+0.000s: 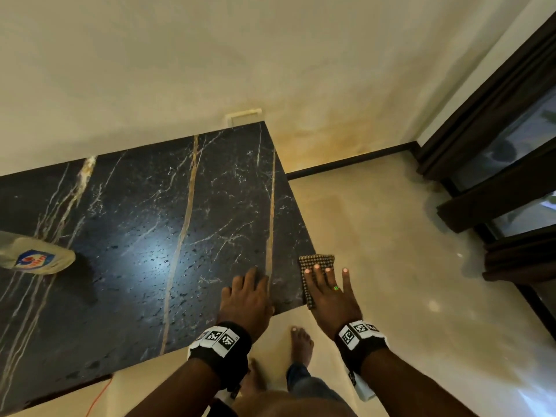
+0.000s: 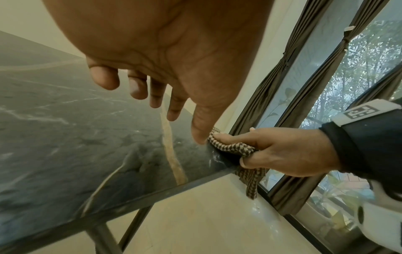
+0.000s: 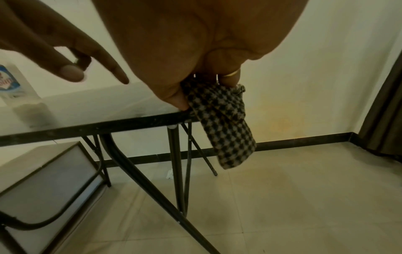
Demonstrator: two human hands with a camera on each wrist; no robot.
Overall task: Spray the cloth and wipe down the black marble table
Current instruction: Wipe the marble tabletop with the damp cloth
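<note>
The black marble table (image 1: 144,218) with gold veins fills the left of the head view. A brown houndstooth cloth (image 1: 317,261) lies over its near right edge and hangs down past it (image 3: 224,127). My right hand (image 1: 328,291) lies on the cloth, fingers stretched over the top and thumb tucked under it at the edge (image 2: 280,151). My left hand (image 1: 248,291) rests open on the marble just left of the cloth, its thumb tip close to it (image 2: 199,135). A white spray bottle (image 1: 33,257) stands on the table at the far left.
Dark curtains and a window (image 1: 496,152) line the right side. My bare foot (image 1: 301,346) stands on the pale tiled floor by the table corner. Black metal legs (image 3: 176,165) and a framed box (image 3: 43,180) sit under the table. An orange cord (image 1: 99,395) runs below the near edge.
</note>
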